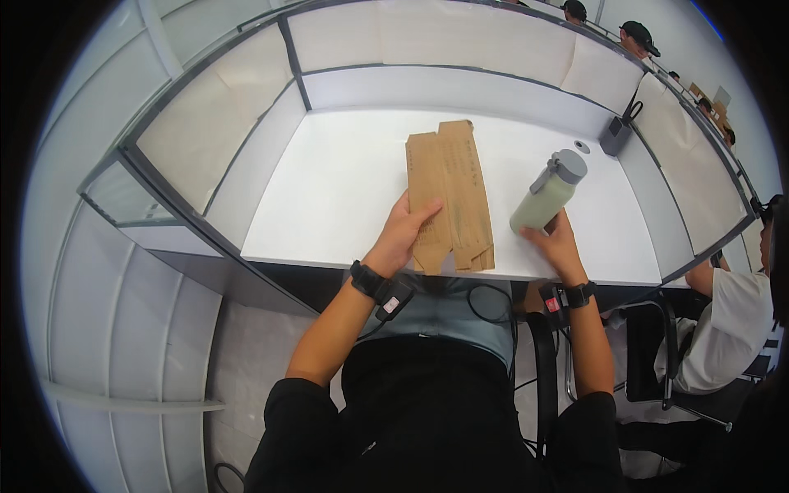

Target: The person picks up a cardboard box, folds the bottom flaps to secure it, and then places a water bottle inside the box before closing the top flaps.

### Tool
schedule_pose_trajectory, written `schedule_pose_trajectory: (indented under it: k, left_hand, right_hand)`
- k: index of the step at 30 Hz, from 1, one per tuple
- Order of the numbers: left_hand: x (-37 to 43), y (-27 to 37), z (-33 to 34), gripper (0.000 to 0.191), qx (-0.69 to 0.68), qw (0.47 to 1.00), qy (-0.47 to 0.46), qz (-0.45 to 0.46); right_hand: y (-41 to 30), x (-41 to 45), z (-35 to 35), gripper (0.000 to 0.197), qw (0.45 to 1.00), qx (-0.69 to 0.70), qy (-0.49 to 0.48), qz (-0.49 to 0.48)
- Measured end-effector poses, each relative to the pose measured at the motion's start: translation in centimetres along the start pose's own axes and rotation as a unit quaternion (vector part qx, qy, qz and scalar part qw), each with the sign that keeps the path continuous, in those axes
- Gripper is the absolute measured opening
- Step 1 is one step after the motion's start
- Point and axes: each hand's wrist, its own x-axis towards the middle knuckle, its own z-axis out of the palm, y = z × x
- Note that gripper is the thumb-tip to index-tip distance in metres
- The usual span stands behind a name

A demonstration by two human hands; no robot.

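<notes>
My left hand (408,231) grips a flattened brown cardboard box (447,191) by its left side, thumb on top; the cardboard bears printed writing and has torn, uneven flaps at its near end. To the right of it, my right hand (555,241) has its fingers around the lower part of a pale green bottle (542,200) with a grey lid and a grey carrying strap. The bottle leans in the view, its lid towards the back right; whether its base rests on the white desk (333,185) I cannot tell. Both wrists carry black straps with small devices.
Partition panels (431,34) enclose the desk at the back and sides. A dark holder (615,135) with a black-handled tool stands in the back right corner beside a round cable grommet (581,146). A co-worker in a light shirt (733,326) sits at the right. Cables hang near my lap.
</notes>
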Motion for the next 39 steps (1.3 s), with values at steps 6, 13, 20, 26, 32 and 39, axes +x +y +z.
schedule_pose_trajectory:
  k: [6,13,20,26,32,39]
  left_hand:
    - [-1.1,0.4,0.3,0.053,0.012,1.000,-0.004,-0.013]
    - [-1.5,1.3,0.4,0.057,-0.045,0.999,0.007,-0.024]
    - [-2.5,2.5,2.8,0.063,0.006,0.993,-0.036,0.113]
    - [-3.4,2.5,4.2,0.076,0.084,0.977,0.008,0.195]
    - [-2.4,1.9,1.9,0.059,0.066,0.994,-0.014,0.088]
    - [-3.3,0.0,2.7,0.066,-0.072,0.990,-0.118,-0.022]
  right_hand:
    - [0.2,0.6,0.0,0.081,0.999,-0.005,-0.006,0.040]
    - [-2.0,-2.5,0.0,0.081,0.967,-0.121,0.187,-0.123]
    - [-13.1,-4.8,4.8,0.068,0.986,0.113,-0.043,-0.110]
    - [-11.0,-2.1,9.1,0.056,0.980,0.178,-0.084,0.018]
    - [-7.7,0.1,10.9,0.054,0.967,0.252,0.012,-0.022]
    - [-6.1,-0.2,11.7,0.053,0.964,0.257,0.073,-0.007]
